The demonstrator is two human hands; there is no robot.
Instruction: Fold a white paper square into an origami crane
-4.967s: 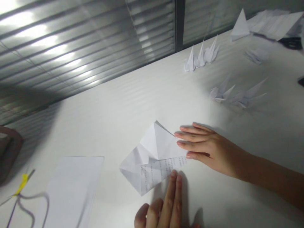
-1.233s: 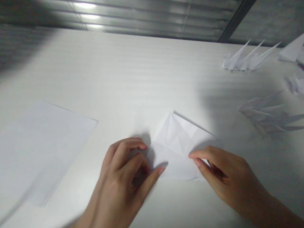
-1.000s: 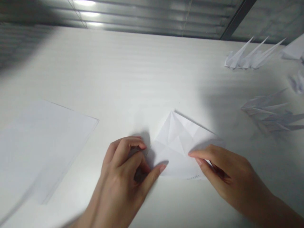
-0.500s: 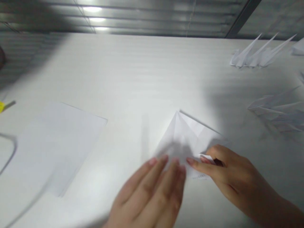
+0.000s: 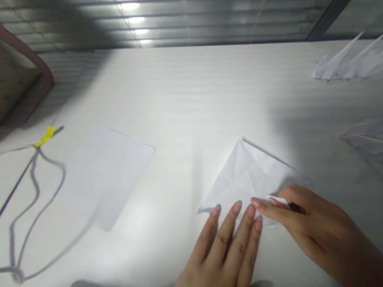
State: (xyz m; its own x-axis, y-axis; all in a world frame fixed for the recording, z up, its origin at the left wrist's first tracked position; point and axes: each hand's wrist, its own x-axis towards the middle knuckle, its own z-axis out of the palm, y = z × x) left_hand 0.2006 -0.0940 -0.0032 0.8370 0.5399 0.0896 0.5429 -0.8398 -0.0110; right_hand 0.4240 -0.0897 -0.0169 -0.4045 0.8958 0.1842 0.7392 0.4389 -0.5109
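A creased sheet of white paper (image 5: pixel 236 171) lies on the white table, one corner pointing away from me. Fingers stretched out and slightly spread, my left hand (image 5: pixel 229 247) rests flat over its near edge. My right hand (image 5: pixel 311 223) pinches a small folded-up flap (image 5: pixel 283 201) on the sheet's right side, with the index finger pointing toward my left fingertips. Part of the sheet's near and right edges is hidden under both hands.
On the left lie flat white sheets (image 5: pixel 110 175). Beside them is a grey cord with yellow tape (image 5: pixel 44 136). Folded paper pieces with tall points (image 5: pixel 344 65) stand at the back right, and another folded piece (image 5: pixel 365 131) lies nearer. Blinds (image 5: pixel 194 24) run behind the table.
The camera view has turned left, so everything sits further right in it. My left fingers have spread and drawn back toward the near edge, uncovering more paper. The right hand keeps its pinch.
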